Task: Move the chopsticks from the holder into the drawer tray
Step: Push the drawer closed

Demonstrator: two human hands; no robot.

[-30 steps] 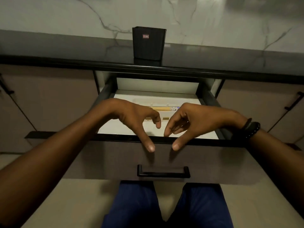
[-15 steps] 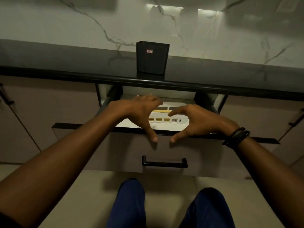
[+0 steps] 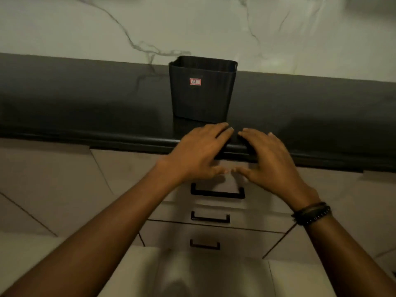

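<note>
Drawer (image 3: 227,183) has slid shut; left hand (image 3: 199,153) and right hand (image 3: 270,159) lie spread flat against it; push evenly, centred

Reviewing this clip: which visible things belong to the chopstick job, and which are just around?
Job:
black holder on the counter
top drawer, shut, so the tray and chopsticks are hidden
left hand and right hand, fingers straight, at the drawer's top edge

Just around:
lower drawers
countertop
marble wall
wristbands
</note>
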